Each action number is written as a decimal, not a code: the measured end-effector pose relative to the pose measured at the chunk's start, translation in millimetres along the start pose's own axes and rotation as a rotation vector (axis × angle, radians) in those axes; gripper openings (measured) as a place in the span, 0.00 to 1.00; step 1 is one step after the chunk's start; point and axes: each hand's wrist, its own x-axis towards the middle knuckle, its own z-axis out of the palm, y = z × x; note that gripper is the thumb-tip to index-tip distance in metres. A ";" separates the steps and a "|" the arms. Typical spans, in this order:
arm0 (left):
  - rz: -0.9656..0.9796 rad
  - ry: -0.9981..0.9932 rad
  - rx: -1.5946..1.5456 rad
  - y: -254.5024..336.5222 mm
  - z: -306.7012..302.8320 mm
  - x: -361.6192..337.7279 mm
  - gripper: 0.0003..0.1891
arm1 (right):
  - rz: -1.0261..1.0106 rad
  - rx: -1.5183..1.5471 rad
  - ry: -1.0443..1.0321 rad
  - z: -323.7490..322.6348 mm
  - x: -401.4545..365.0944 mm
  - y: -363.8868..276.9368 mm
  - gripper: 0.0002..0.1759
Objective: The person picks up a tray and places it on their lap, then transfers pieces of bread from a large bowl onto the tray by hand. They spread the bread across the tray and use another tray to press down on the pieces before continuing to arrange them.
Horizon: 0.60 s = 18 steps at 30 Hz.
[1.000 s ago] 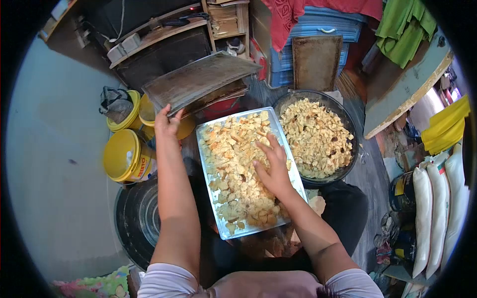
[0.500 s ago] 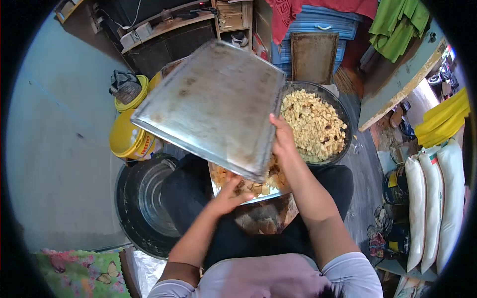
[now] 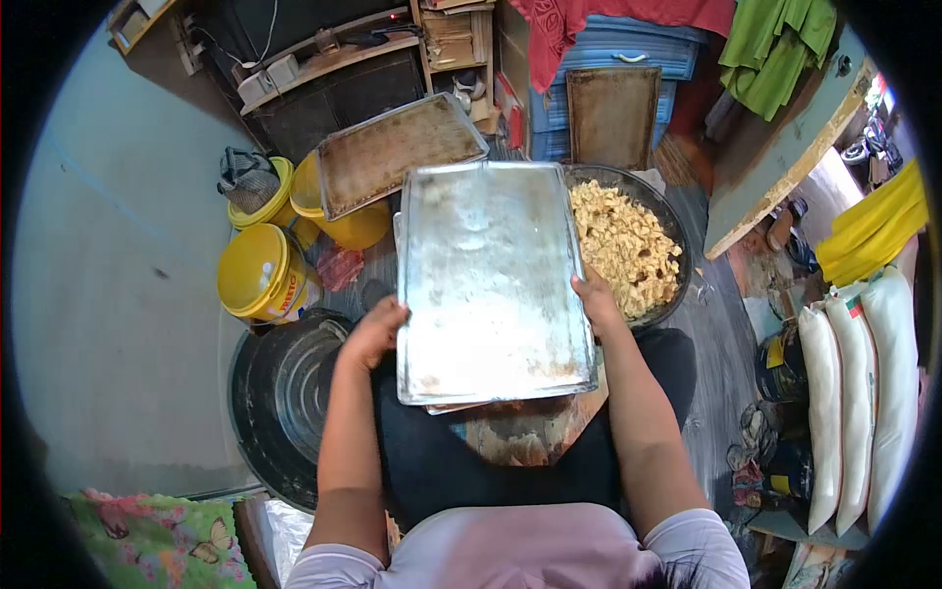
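surveying outward from the metal tray (image 3: 496, 280), our landmark, we record the blue drawers (image 3: 599, 57) beyond its far right corner, with a brown tray (image 3: 613, 118) leaning upright against them.

the black tub (image 3: 257, 402) sits to the landmark's near left. the landmark itself is over our lap, its broad face up and its long sides running away from us.

the dark basin (image 3: 686, 240) is at its right, holding pale broken pieces (image 3: 623, 245). at its far left, a stained tray (image 3: 397, 152) rests tilted over yellow buckets (image 3: 257, 270).

under its near edge we note the rim of a second tray (image 3: 451, 407), slightly out of line; what lies between the two is hidden.

our left hand (image 3: 373, 334) is clamped on the landmark's left edge, our right hand (image 3: 597, 302) on its right edge, set slightly farther away. whether either grip also takes in the lower rim, we cannot tell.

in our judgement, good handling calls for level, opposed grips, equal pressure, rims squared before any weight is let go, and fingertips clear of the gap.
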 end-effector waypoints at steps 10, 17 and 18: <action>0.098 0.278 0.468 -84.9 -19.0 36.8 0.13 | -0.280 -0.832 0.259 -2.4 25.6 43.7 0.23; 0.083 0.354 0.710 -83.8 -19.5 43.9 0.16 | -0.188 -1.094 0.317 7.0 34.6 38.9 0.26; 0.076 0.352 0.711 -88.1 -22.5 46.6 0.16 | -0.181 -1.093 0.315 6.5 35.8 39.8 0.26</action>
